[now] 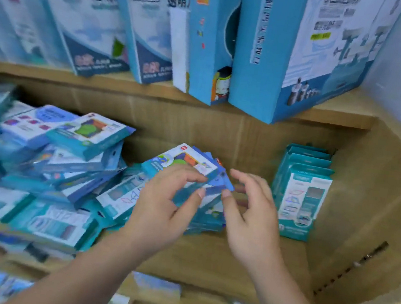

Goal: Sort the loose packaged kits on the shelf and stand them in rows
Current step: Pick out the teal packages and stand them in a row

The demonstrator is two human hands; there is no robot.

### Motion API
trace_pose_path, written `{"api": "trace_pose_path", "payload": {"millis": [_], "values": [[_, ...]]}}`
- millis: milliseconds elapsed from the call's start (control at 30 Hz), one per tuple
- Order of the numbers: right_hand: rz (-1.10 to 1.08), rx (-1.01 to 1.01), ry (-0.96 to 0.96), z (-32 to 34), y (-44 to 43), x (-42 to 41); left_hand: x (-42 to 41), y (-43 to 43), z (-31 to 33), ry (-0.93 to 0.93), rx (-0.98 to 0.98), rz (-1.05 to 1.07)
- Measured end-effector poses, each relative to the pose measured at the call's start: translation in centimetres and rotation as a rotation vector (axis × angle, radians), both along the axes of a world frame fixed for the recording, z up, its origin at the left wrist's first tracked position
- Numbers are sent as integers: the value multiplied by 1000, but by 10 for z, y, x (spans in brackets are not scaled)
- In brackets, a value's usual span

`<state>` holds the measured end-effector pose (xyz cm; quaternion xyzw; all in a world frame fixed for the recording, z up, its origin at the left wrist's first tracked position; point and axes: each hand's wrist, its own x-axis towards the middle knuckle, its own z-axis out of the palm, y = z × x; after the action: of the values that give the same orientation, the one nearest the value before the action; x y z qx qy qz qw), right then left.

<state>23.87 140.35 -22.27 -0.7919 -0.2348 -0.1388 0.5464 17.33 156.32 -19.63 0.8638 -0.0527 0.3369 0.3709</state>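
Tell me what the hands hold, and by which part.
The left hand grips a fanned bunch of kits by its near edge; the right hand is open, its thumb at the bunch's right corner.

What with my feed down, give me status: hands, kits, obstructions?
Left hand grips fanned kits; right hand open beside them. One row stands at right. Loose pile crowds the left.
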Motion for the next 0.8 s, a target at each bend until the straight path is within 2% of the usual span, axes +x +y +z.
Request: {"api": "trace_pose_path", "payload": {"millis": [133,333,433,567,800], "values": [[185,-70,-42,1,59,-29,-55,65,-13,32,85,175],[359,-239,-20,-36,134,-71,-129,150,-59,201,68,424],[375,-335,47,-58,166,-88,-148,195,-90,350,155,495],[370,-473,99,-80,211,-112,-159,254,-114,478,279,483],[220,-599,-28,-106,272,-141,-160,343,-129,540,422,452]]}}
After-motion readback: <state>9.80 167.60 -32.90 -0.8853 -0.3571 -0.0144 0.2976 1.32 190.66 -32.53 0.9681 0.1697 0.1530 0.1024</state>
